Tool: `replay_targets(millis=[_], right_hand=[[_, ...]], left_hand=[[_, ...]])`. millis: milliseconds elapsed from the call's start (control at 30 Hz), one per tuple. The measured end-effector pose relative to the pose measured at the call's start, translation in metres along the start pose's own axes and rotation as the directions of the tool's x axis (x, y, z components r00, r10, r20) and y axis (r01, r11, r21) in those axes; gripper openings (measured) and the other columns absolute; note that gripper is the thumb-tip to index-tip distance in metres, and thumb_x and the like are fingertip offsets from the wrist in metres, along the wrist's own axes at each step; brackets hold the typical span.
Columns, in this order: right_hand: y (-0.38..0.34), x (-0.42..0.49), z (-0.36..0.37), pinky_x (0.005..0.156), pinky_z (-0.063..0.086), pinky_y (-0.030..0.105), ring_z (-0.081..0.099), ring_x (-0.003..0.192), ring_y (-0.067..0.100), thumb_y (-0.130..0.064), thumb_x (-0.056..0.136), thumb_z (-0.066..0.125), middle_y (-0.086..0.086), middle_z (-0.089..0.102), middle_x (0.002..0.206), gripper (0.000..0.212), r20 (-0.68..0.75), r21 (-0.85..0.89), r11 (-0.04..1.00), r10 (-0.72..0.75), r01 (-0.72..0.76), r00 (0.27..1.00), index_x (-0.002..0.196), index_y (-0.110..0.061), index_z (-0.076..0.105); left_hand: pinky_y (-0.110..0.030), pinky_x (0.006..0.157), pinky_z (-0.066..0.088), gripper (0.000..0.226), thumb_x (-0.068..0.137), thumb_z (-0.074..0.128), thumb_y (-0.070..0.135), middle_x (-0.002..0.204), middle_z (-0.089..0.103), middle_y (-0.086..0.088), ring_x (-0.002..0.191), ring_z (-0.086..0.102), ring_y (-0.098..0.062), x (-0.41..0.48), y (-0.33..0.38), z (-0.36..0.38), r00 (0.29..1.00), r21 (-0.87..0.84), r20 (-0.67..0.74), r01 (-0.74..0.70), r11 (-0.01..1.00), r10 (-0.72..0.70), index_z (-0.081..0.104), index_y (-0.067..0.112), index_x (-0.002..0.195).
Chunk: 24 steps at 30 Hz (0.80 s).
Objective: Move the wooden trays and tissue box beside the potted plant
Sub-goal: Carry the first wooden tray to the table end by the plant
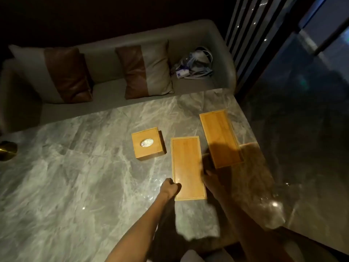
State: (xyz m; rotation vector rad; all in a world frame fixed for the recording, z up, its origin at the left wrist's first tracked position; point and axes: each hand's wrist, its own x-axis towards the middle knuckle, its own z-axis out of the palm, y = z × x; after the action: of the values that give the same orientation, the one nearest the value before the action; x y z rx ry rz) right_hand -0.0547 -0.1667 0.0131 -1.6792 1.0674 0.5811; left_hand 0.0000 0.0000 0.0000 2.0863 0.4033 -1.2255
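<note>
We are gripping the near flat rectangular wooden tray with our left hand; our right hand (blurred) is touching its other edge, grip unclear.

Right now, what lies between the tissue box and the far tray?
In the head view, the near tray lies between the tissue box and the far tray; otherwise bare marble table.

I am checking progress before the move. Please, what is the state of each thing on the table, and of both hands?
Near tray: flat on table, empty, held at both long edges.
Far tray: flat, empty, untouched.
Tissue box: upright, tissue showing in top opening, untouched.
Left hand: closed on near tray's left edge.
Right hand: at near tray's right edge, blurred.
</note>
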Motion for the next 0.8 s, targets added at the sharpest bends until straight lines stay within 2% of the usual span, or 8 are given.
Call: replay_targets(millis=[100, 233, 333, 400, 500, 633, 733, 800], right_hand=[[0.016, -0.006, -0.001, 0.11, 0.041, 0.04, 0.054, 0.125, 0.028, -0.024, 0.101, 0.049, 0.005, 0.057, 0.135, 0.043, 0.126, 0.223, 0.975, -0.027, -0.002, 0.992, 0.141, -0.011, 0.047], [0.022, -0.005, -0.003, 0.113, 0.039, 0.05, 0.051, 0.131, 0.029, -0.025, 0.098, 0.056, 0.002, 0.054, 0.133, 0.049, 0.129, 0.384, 0.916, 0.073, -0.117, 0.989, 0.144, -0.017, 0.043], [0.022, -0.003, -0.008, 0.098, 0.052, 0.043, 0.062, 0.112, 0.025, -0.018, 0.095, 0.062, 0.008, 0.062, 0.131, 0.047, 0.22, 0.416, 0.891, 0.097, -0.184, 0.971, 0.14, -0.014, 0.049], [0.021, -0.004, -0.01, 0.092, 0.056, 0.041, 0.066, 0.098, 0.019, -0.011, 0.093, 0.063, 0.009, 0.069, 0.121, 0.04, 0.227, 0.444, 0.881, 0.066, -0.164, 0.972, 0.132, -0.012, 0.056], [0.013, -0.011, -0.007, 0.102, 0.052, 0.045, 0.067, 0.105, 0.025, -0.009, 0.091, 0.065, 0.008, 0.071, 0.119, 0.042, 0.214, 0.535, 0.828, 0.059, -0.168, 0.975, 0.133, -0.013, 0.058], [-0.009, -0.034, 0.007, 0.104, 0.051, 0.047, 0.061, 0.121, 0.031, -0.011, 0.092, 0.065, 0.012, 0.064, 0.132, 0.049, 0.182, 0.657, 0.743, 0.005, -0.126, 0.983, 0.139, -0.016, 0.052], [-0.027, -0.049, 0.013, 0.107, 0.048, 0.05, 0.061, 0.123, 0.029, -0.012, 0.091, 0.066, 0.011, 0.063, 0.134, 0.052, 0.125, 0.694, 0.72, -0.096, -0.018, 0.988, 0.14, -0.017, 0.05], [-0.034, -0.056, 0.009, 0.107, 0.048, 0.048, 0.064, 0.12, 0.026, -0.024, 0.088, 0.071, 0.008, 0.061, 0.137, 0.057, 0.176, 0.682, 0.731, -0.211, 0.035, 0.962, 0.141, -0.021, 0.047]], left_hand=[[-0.028, 0.064, 0.048, 0.012, 0.083, 0.061, 0.004, 0.084, 0.06, -0.014, 0.072, 0.055, -0.022, -0.01, -0.002, 0.008, 0.999, -0.11, 0.018, -0.041, 0.993, 0.043, 0.058, 0.002, 0.094], [-0.023, 0.075, 0.056, 0.03, 0.093, 0.058, 0.001, 0.1, 0.063, -0.003, 0.09, 0.061, -0.02, -0.025, -0.006, 0.001, 0.978, -0.218, -0.018, -0.207, 0.954, 0.208, 0.053, 0.011, 0.121], [-0.022, 0.067, 0.061, 0.035, 0.096, 0.057, 0.006, 0.101, 0.059, -0.001, 0.089, 0.064, -0.02, -0.038, -0.009, -0.014, 0.968, -0.336, 0.002, -0.236, 0.912, 0.251, 0.046, 0.02, 0.125], [-0.036, 0.072, 0.063, 0.036, 0.094, 0.061, 0.006, 0.1, 0.063, -0.012, 0.087, 0.068, -0.026, -0.046, -0.007, -0.022, 0.978, -0.458, -0.001, -0.185, 0.869, 0.207, 0.051, 0.021, 0.125], [-0.033, 0.066, 0.062, 0.032, 0.092, 0.065, 0.014, 0.094, 0.07, -0.014, 0.083, 0.071, -0.023, -0.058, -0.002, -0.025, 0.985, -0.653, -0.063, -0.163, 0.739, 0.162, 0.052, 0.02, 0.121], [-0.037, 0.072, 0.063, 0.034, 0.093, 0.063, 0.021, 0.119, 0.068, -0.014, 0.099, 0.072, -0.026, -0.075, 0.013, -0.012, 0.987, -0.882, -0.056, -0.118, 0.457, 0.147, 0.049, 0.016, 0.124], [-0.039, 0.078, 0.062, 0.034, 0.098, 0.056, 0.019, 0.122, 0.068, -0.008, 0.101, 0.072, -0.023, -0.085, 0.03, -0.006, 0.975, -0.865, -0.106, -0.186, 0.465, 0.194, 0.05, 0.022, 0.131], [-0.045, 0.089, 0.058, 0.033, 0.101, 0.048, 0.017, 0.124, 0.066, -0.008, 0.109, 0.066, -0.026, -0.088, 0.039, -0.019, 0.956, -0.82, -0.211, -0.286, 0.495, 0.202, 0.047, 0.018, 0.135]])
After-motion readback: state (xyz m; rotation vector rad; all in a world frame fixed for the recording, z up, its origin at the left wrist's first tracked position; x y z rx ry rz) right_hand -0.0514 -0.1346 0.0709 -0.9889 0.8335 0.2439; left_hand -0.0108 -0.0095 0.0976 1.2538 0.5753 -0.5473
